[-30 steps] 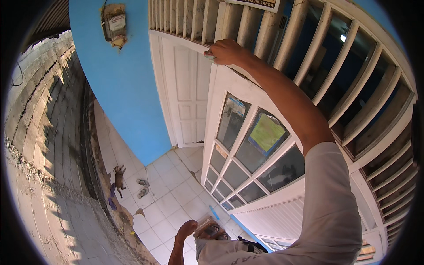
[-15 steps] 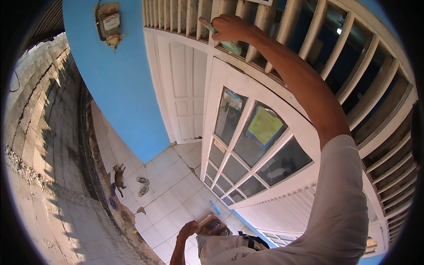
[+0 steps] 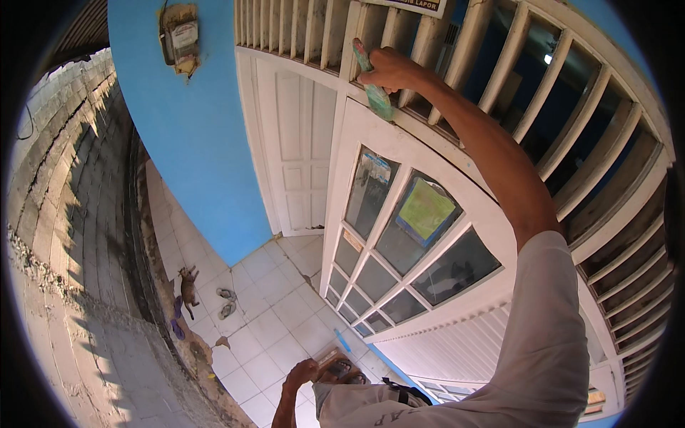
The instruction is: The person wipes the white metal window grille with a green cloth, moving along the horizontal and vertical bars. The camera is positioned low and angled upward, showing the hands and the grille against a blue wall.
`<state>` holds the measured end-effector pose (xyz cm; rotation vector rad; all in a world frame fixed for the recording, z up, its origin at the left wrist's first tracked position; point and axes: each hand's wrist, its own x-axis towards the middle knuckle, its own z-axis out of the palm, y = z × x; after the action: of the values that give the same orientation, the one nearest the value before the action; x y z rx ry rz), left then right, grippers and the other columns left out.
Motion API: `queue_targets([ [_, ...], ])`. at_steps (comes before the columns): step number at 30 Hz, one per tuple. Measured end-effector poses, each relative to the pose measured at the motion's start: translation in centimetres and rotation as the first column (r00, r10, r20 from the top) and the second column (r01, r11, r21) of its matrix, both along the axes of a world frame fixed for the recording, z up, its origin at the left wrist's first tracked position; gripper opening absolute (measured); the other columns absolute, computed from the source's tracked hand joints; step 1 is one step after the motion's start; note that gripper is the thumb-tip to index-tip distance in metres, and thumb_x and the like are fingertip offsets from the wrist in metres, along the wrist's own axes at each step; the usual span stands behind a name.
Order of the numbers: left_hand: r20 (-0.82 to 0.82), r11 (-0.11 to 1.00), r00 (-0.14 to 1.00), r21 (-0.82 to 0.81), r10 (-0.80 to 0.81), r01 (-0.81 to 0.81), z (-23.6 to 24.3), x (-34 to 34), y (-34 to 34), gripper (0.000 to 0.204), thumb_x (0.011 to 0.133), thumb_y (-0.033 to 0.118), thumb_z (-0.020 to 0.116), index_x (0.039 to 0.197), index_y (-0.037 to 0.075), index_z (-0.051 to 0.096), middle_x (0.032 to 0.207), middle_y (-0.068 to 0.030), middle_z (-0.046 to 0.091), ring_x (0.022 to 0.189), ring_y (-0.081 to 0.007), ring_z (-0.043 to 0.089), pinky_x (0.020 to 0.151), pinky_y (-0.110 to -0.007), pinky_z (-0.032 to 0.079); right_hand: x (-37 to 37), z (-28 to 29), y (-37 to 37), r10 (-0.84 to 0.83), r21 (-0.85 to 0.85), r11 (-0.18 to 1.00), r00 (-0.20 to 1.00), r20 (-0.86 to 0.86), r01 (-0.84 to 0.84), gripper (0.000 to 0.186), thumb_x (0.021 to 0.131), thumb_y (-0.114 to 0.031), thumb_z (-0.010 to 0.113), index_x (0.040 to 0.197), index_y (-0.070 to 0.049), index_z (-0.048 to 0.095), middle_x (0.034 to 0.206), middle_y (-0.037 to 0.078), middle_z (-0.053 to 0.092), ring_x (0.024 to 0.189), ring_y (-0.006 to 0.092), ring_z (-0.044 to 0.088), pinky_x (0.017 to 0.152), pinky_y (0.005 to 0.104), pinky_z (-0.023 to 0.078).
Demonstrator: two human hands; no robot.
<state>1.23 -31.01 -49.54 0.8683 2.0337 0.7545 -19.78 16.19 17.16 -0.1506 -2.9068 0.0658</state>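
Note:
My right hand is raised at the white slatted vent above the door, closed on a green brush-like tool with a worn handle. The tool's lower end lies at the ledge between the slats and the top of the white glazed door. My left hand hangs low, fingers curled, beside a wooden step on which my sandalled feet stand; whether it holds anything is unclear.
A blue wall with a meter box adjoins a white panelled door. A cat lies on the tiled floor near grey sandals and purple sandals. A rough block wall runs along the left.
My right hand first rose onto the slats, showing the green tool, and has since moved right and down toward the ledge. My left hand has barely moved.

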Motion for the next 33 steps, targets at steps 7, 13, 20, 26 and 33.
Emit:
queue_targets([
  [7, -0.047, 0.999, 0.998, 0.0, -0.05, 0.05, -0.1, 0.1, -0.4, 0.022, 0.096, 0.023, 0.059, 0.108, 0.008, 0.069, 0.111, -0.0109, 0.07, 0.1, -0.0274, 0.068, 0.087, -0.038, 0.054, 0.7, 0.2, 2.1, 0.247, 0.393, 0.908, 0.943, -0.222, -0.146, 0.055, 0.089, -0.034, 0.064, 0.056, 0.009, 0.053, 0.046, 0.019, 0.041, 0.042, 0.0309, 0.045, 0.052, 0.0455, 0.044],
  [13, 0.054, 0.998, 0.997, -0.007, 0.063, -0.063, 0.4, 0.1, -0.7, 0.024, 0.094, 0.024, 0.06, 0.108, 0.007, 0.07, 0.111, -0.0114, 0.071, 0.101, -0.0275, 0.068, 0.086, -0.038, 0.053, 4.5, 1.9, -0.6, -0.038, 0.255, 0.967, 0.99, 0.136, 0.002, 0.056, 0.089, -0.032, 0.063, 0.054, 0.008, 0.05, 0.045, 0.016, 0.037, 0.041, 0.0303, 0.042, 0.048, 0.0428, 0.042],
  [20, 0.107, 0.998, 0.993, -0.044, 0.055, -0.051, 1.6, 0.9, -0.5, 0.028, 0.094, 0.03, 0.061, 0.109, 0.008, 0.07, 0.105, -0.0108, 0.073, 0.099, -0.0272, 0.069, 0.085, -0.037, 0.053, 8.0, 2.2, 1.0, 0.072, 0.341, 0.937, 0.997, 0.013, -0.072, 0.054, 0.089, -0.03, 0.061, 0.051, 0.005, 0.046, 0.044, 0.013, 0.038, 0.04, 0.0258, 0.037, 0.044, 0.0431, 0.039],
  [26, 0.068, 0.999, 0.998, -0.051, 0.016, -0.013, 1.5, 0.0, 0.6, 0.027, 0.094, 0.03, 0.062, 0.109, 0.009, 0.071, 0.102, -0.0099, 0.074, 0.093, -0.0246, 0.07, 0.08, -0.038, 0.054, 11.1, 1.1, 2.6, 0.178, 0.422, 0.888, 0.983, 0.048, -0.181, 0.055, 0.09, -0.031, 0.059, 0.054, 0.008, 0.045, 0.046, 0.014, 0.033, 0.04, 0.0242, 0.032, 0.044, 0.0444, 0.034],
  [33, 0.105, 0.999, 0.994, -0.024, 0.035, -0.032, 5.3, 0.1, 2.2, 0.025, 0.088, 0.022, 0.057, 0.1, 0.005, 0.072, 0.104, -0.017, 0.071, 0.1, -0.0347, 0.068, 0.086, -0.043, 0.054, 13.0, -0.2, 4.8, 0.203, 0.359, 0.912, 0.979, 0.023, -0.198, 0.059, 0.093, -0.037, 0.06, 0.056, 0.009, 0.05, 0.046, 0.012, 0.036, 0.041, 0.0253, 0.036, 0.045, 0.0435, 0.036],
])
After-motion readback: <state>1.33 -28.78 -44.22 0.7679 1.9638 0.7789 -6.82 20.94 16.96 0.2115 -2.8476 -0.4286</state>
